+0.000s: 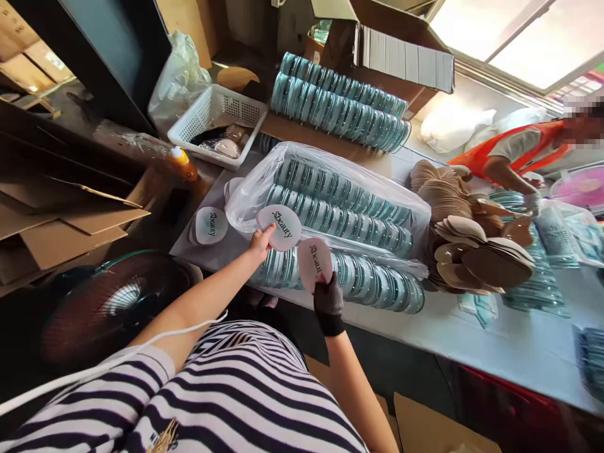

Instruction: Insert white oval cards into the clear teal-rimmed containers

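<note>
While the bare left hand pinches a white, rounded, black-lettered card near the translucent plastic bag, the dark-gloved right hand grips a pinkish, oval, lettered card.

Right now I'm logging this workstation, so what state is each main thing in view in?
Left grip: bare, closed on left disc
Left disc: held, print up
Right grip: gloved, closed on right disc
Right disc: held, print up
Bag: open
Bagged rows: stacked on edge
Basket: open, partly filled
Bottle: capped
Box: open
Black fan: blades blurred, possibly spinning
</note>
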A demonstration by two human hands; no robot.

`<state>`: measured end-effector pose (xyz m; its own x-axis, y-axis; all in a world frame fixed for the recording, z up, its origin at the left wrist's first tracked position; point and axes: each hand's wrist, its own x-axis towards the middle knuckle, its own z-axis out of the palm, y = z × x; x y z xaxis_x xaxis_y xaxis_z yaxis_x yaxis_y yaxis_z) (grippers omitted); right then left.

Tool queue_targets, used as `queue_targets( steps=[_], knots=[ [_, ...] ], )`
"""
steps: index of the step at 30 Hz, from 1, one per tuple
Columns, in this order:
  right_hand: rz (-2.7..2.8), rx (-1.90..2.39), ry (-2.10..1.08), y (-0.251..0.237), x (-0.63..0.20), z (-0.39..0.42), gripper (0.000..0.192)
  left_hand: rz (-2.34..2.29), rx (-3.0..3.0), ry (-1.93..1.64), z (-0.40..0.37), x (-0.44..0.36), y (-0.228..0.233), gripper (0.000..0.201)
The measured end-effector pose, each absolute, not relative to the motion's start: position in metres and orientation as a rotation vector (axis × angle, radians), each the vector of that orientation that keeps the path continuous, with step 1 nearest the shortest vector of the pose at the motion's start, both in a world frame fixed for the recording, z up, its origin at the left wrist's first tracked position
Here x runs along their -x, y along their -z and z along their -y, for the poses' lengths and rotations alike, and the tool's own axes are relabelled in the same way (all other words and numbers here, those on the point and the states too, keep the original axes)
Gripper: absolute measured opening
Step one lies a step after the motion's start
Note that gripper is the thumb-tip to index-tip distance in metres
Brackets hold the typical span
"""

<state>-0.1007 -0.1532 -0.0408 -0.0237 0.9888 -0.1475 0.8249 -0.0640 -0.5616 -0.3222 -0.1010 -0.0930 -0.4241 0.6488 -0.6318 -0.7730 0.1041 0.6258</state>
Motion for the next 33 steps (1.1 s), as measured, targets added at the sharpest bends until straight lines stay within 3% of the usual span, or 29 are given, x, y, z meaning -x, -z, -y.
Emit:
queue_targets(
  steps=[6, 10, 15, 27, 33],
  knots=[
    [2.346, 1.775, -1.193, 0.051, 0.095, 0.224, 0.055, -1.293, 0.221, -1.608, 0.102, 0.328, 0.103, 0.022],
    [2.548, 1.905, -1.14, 0.069, 0.138, 0.217, 0.053, -1.302, 0.218, -1.564, 0.103, 0.326, 0.101, 0.023],
    [2.479, 1.977, -1.091, 0.088, 0.184, 0.188, 0.038, -1.301, 0.186, -1.513, 0.103, 0.33, 0.097, 0.018],
    [2.161, 2.228, -0.967, 0.102, 0.185, 0.203, 0.025, -1.165, 0.228, -1.497, 0.105, 0.334, 0.107, 0.015],
    [2.036, 2.188, -1.131, 0.104, 0.196, 0.189, 0.015, -1.144, 0.247, -1.478, 0.105, 0.335, 0.11, 0.015]
  ],
)
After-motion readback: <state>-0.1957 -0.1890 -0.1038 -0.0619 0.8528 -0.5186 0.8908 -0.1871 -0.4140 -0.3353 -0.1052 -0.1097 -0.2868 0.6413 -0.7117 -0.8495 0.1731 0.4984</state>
